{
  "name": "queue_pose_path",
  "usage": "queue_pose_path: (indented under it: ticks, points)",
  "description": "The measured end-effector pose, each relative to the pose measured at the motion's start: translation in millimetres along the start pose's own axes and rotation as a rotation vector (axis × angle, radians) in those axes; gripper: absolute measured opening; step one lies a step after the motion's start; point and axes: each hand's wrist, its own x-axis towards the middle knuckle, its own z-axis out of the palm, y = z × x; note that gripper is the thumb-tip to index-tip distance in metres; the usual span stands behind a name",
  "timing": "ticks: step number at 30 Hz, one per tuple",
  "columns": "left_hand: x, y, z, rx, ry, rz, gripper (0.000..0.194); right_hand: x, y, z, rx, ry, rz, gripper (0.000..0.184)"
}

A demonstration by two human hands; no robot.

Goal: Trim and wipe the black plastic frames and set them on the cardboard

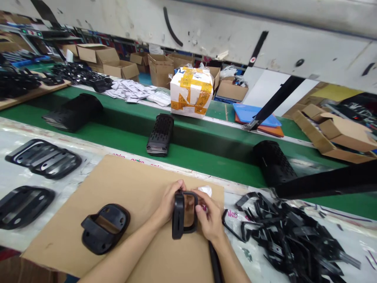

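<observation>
As the head cam looks fwd & down over the bench, L hand [169, 202] and R hand [207, 216] both grasp a black plastic loop frame [178, 214], fingers closed firmly on its sides. It stands on edge over a cardboard sheet [59, 236], though whether it touches the sheet is hard to tell. Holding it this way seems to turn the opening toward the person, leaving its inner edge in view. Just behind it is a small white scrap [204, 191], too small to tell if paper or film.

Left of the hands, a moulded black cover [105, 228] lies on the sheet, prob. kept within easy reach. Further left on the white bench film [94, 165] are a flat black part [43, 158] and another [23, 207], laid apart, likely so they don't tangle. On the right, a heap of black plastic frames [288, 236] lies loose beside the sheet.

Beyond, a green conveyor belt [188, 157] carries 3 perforated black housings [160, 135], spaced well apart, prob. to avoid contact. Past the belt are a white parcel w/ yellow tape [191, 92], cardboard boxes [118, 67] & a blue tray [256, 114] on an orange one [271, 131].
</observation>
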Motion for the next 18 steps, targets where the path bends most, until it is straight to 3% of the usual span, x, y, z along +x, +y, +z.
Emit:
queue_pose_path:
  ticks: [4,8,14,18]
  points:
    - [-2.7,1.9,3.5,0.181,0.054,0.100,0.050,0.7,-5.2,2.9,-0.178,0.066,-0.024,0.031]
    - [-3.8,3.7,4.4,0.241,0.006,0.129,0.049,3.3,-3.1,5.1,-0.268,0.114,-0.003,0.032]
    - [-5.8,-0.8,2.1,0.251,-0.085,0.114,0.041,6.9,-6.6,4.2,-0.228,0.111,0.053,0.033]
    - [-7.6,-7.0,2.6,0.246,-0.072,0.116,0.044,7.6,-13.5,4.1,-0.180,0.069,0.105,0.035]
